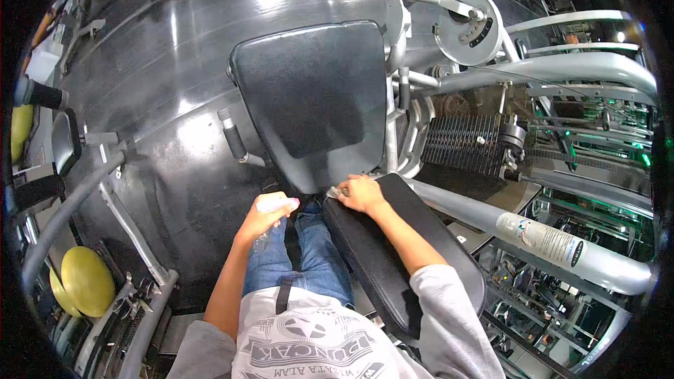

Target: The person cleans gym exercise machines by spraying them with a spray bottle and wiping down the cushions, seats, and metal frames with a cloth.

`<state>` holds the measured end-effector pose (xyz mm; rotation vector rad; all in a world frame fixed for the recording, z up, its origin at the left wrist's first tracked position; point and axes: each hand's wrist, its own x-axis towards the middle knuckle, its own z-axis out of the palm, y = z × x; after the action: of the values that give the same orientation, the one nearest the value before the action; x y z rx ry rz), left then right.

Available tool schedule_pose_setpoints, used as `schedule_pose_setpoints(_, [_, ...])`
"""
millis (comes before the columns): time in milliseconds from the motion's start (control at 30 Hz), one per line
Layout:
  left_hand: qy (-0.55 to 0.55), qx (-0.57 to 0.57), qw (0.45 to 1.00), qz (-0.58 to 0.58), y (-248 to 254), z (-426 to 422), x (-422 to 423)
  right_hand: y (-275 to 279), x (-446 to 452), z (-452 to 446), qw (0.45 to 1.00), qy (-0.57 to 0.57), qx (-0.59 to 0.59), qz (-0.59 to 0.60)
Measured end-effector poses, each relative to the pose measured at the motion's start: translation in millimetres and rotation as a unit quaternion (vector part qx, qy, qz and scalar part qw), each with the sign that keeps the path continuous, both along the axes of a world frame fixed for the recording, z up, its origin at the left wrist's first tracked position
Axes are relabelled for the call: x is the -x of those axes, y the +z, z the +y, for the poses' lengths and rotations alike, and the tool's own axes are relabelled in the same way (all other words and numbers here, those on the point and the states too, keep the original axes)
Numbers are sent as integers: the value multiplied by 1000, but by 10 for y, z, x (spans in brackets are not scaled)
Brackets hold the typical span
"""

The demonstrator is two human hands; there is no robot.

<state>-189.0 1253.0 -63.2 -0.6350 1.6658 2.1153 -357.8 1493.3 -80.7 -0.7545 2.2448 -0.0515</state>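
My left hand (pixel 257 223) is closed around a spray bottle (pixel 274 204) with a white head and a pink tip. Its body looks clear and is mostly hidden by my fingers and the jeans behind it. With fingers bent, my right hand (pixel 361 194) presses a small greyish cloth (pixel 333 192) at the near left corner of a long black padded bench (pixel 414 253). Just beyond both hands is a wide black seat pad (pixel 309 91) of the gym machine, its surface shiny in places.
A grey machine frame (pixel 562 245) with a label runs along the right, beside a weight stack (pixel 467 140). A black-gripped handle (pixel 233 137) sticks up left of the seat. Yellow plates (pixel 88 282) and metal tubing (pixel 133 221) stand on the left. Dark flooring (pixel 168 63) lies beyond.
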Motion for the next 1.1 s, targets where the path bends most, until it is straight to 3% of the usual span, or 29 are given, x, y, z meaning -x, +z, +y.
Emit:
schedule_pose_setpoints(133, [13, 4, 1000, -7, 53, 3, -58, -59, -288, -342, 990, 127, 26, 53])
schedule_pose_setpoints(200, [16, 6, 1000, -4, 75, -11, -67, -10, -354, -449, 985, 168, -9, 20])
schedule_pose_setpoints(300, [28, 5, 1000, 0, 116, -25, -123, 85, -541, -464, 924, 375, -47, 59])
schedule_pose_setpoints(400, [47, 1, 999, 7, 125, -26, -194, 357, -686, -663, 896, 415, -142, 70])
schedule_pose_setpoints(533, [55, -1, 998, 13, 168, -35, -277, -86, -856, -809, 899, 370, -205, 114])
schedule_pose_setpoints(567, [56, -1, 998, 15, 183, -29, -290, -524, -1021, -759, 883, 365, -237, 174])
schedule_pose_setpoints(667, [59, 16, 998, 8, 231, -37, -321, -474, -1173, -742, 827, 440, -252, 242])
schedule_pose_setpoints(700, [59, 23, 998, -1, 259, -45, -317, -477, -1188, -687, 807, 500, -257, 181])
schedule_pose_setpoints(733, [61, 29, 998, -9, 279, -46, -309, -186, -1224, -609, 850, 441, -229, 172])
schedule_pose_setpoints(833, [66, 40, 997, -8, 276, -12, -300, 333, -1193, -350, 875, 430, -144, 170])
schedule_pose_setpoints(900, [58, 36, 998, -4, 301, 43, -293, 765, -1101, -242, 905, 403, -93, 101])
schedule_pose_setpoints(933, [51, 32, 998, -2, 313, 73, -290, 848, -1027, -171, 906, 401, -91, 102])
schedule_pose_setpoints(1000, [42, 34, 999, -2, 280, 156, -307, 963, -818, -71, 960, 269, 7, 72])
schedule_pose_setpoints(1100, [35, 33, 999, 2, 299, 292, -321, 851, -611, 9, 984, 162, 68, 39])
